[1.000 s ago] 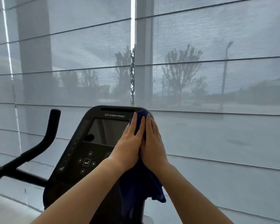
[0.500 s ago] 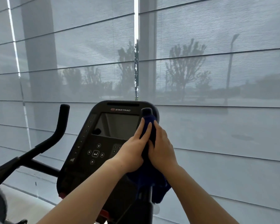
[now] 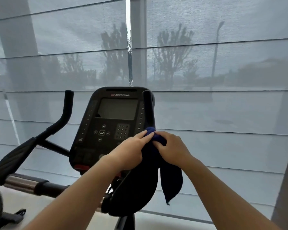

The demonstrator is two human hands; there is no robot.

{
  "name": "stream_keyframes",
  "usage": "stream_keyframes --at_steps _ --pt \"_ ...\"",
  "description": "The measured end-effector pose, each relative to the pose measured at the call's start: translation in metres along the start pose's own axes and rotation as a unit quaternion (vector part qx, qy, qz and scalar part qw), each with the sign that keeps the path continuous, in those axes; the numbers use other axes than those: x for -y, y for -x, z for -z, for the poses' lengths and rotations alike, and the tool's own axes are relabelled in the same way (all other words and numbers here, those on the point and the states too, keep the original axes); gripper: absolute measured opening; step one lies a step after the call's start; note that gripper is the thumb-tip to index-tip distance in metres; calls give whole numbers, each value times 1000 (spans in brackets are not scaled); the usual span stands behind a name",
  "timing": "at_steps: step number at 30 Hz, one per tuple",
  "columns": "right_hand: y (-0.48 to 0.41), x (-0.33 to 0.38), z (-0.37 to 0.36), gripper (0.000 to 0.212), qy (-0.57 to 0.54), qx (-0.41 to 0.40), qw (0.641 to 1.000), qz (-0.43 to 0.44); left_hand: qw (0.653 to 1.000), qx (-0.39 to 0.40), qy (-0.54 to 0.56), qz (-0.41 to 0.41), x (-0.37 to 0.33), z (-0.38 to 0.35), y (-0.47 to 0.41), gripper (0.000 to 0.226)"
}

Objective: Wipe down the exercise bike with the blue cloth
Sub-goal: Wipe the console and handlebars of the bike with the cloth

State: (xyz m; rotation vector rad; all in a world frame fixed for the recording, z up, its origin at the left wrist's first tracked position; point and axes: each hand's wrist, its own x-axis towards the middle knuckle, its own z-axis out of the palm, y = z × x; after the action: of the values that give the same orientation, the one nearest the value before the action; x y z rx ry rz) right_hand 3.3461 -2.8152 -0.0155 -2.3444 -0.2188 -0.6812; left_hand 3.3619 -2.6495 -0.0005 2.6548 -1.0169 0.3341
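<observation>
both hands on the blue cloth (image 3: pixel 158 143), which is wrapped round the right handlebar upright (image 3: pixel 148 108) of the exercise bike (image 3: pixel 106 123), just right of the console (image 3: pixel 116 113). left hand (image 3: pixel 130 151) grips the cloth from the left, fingers (image 3: pixel 144 136) curled over it. right hand (image 3: pixel 171 150) grips from the right, fingers closed on the fabric. hands nearly touching. loose tail of the cloth hangs below the right wrist, beside a dark pad. left handlebar (image 3: pixel 63 118) bare, well apart. sheer blinds (image 3: pixel 223 63) behind, trees faint through them.
</observation>
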Motion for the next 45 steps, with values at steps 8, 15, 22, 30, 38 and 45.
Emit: stream_keyframes --at_steps 8,15,22,30,38,45 --pt "23 26 -32 46 7 -70 997 -12 1000 6 -26 14 -2 0 20 75" --pt "-1 1 -58 42 -14 -105 994 -17 999 13 24 22 29 -33 -7 89" --pt "-61 -22 -48 42 -22 -136 989 52 995 -95 7 -1 38 -31 -59 79" --pt "-154 -31 -30 46 -42 -178 974 133 958 -276 -75 6 42 4 -134 71" --pt "-162 -46 -53 57 -110 -178 966 149 974 -225 30 9 61 -9 -141 96" --pt "-123 -59 -56 51 -91 -147 979 111 980 -132 149 16 64 -24 -109 92"
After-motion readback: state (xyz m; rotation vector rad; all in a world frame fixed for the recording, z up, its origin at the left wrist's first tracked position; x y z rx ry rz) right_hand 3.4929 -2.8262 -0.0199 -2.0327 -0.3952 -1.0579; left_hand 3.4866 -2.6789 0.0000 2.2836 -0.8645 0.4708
